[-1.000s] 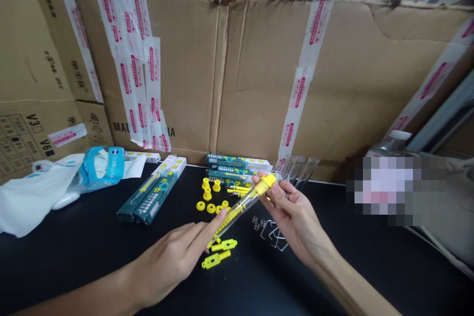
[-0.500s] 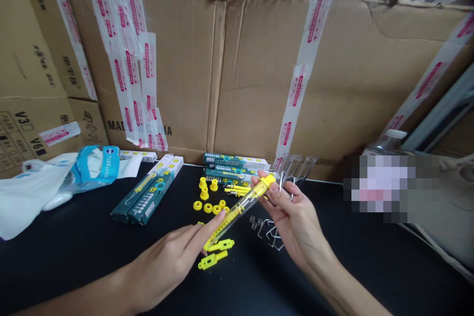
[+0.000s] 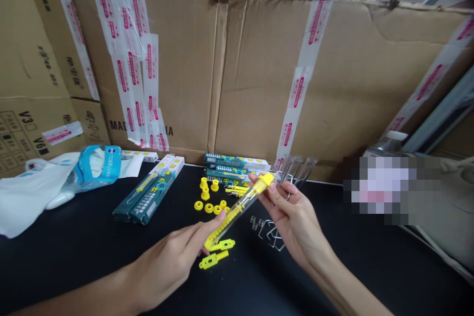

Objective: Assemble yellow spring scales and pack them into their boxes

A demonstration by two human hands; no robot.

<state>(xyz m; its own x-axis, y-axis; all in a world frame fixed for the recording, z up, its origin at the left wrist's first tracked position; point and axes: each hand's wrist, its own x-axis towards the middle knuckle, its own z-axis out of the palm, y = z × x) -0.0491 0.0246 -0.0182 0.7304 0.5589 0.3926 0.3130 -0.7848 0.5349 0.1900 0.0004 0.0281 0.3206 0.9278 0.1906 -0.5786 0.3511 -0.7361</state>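
Note:
A clear-tubed spring scale [image 3: 239, 212] with yellow ends slants between my two hands above the black table. My left hand [image 3: 174, 252] is closed around its lower yellow end, the index finger stretched along the tube. The upper yellow cap is pinched by the thumb and fingers of my right hand [image 3: 291, 207]. A bent metal hook [image 3: 290, 178] shows at the right hand's fingers; whether it joins the cap, I cannot tell. Below the tube lie yellow flat-ended pieces [image 3: 214, 259]. Yellow rings [image 3: 209, 208] and flanged yellow caps [image 3: 205, 187] sit just behind.
Boxed spring scales lie at left [image 3: 155, 190] and at the back [image 3: 237, 168]. Clear tubes [image 3: 305, 168], bent wire hooks [image 3: 272, 234] and small springs [image 3: 254, 222] are near my right hand. A plastic bag [image 3: 96, 168] rests left. Cardboard walls [image 3: 259, 74] stand behind.
Both hands keep their hold on the spring scale, which stays slanted. The view has shifted very slightly; the parts on the table lie as before.

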